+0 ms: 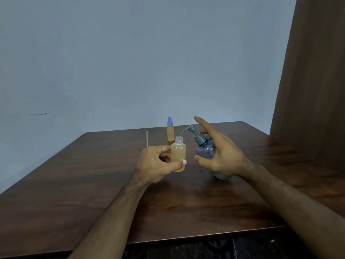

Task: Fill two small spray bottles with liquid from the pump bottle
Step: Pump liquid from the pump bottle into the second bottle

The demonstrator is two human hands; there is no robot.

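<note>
Left hand (158, 163) is gripping an uncapped spray bottle (178, 153) full of amber liquid, held upright over the table (93, 184). Right hand (222, 154) cradles the tilted blue pump bottle (205, 149), index finger raised above the pump. A second, blue-capped spray bottle (170, 130) stands near the far edge.

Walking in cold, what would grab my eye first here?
Two bare hands meet over the dark wooden table: the left hand grips an open, uncapped small bottle of amber liquid, and the right hand tilts a blue-grey pump bottle towards it. Behind stands a second small bottle, capped blue.
</note>
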